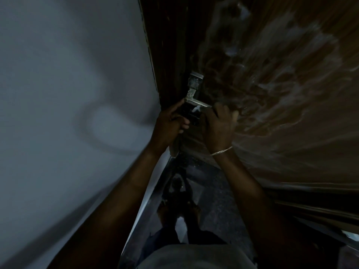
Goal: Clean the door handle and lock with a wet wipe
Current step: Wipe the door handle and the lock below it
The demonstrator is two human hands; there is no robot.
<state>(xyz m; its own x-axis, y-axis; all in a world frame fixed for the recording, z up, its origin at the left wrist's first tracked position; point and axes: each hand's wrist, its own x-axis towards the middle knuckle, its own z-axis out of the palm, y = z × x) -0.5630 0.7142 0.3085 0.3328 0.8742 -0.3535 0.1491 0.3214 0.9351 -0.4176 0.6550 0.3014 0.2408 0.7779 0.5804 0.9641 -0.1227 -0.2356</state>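
Observation:
A metal door handle (196, 101) with its lock plate (194, 82) sits on the edge of a brown wooden door (272, 84). My right hand (218, 126) curls round the free end of the lever. A small white bit of wet wipe (196, 108) shows under the lever, next to my right fingers. My left hand (170, 123) grips the door's edge by the dark lock body (189, 115), thumb up against the handle's base. The scene is dim, and much of the wipe is hidden by my hands.
A pale grey wall (68, 113) fills the left side, close to the door's edge. Below, a glossy dark floor (209, 191) reflects my legs and feet. A thin chain bracelet (221, 150) is on my right wrist.

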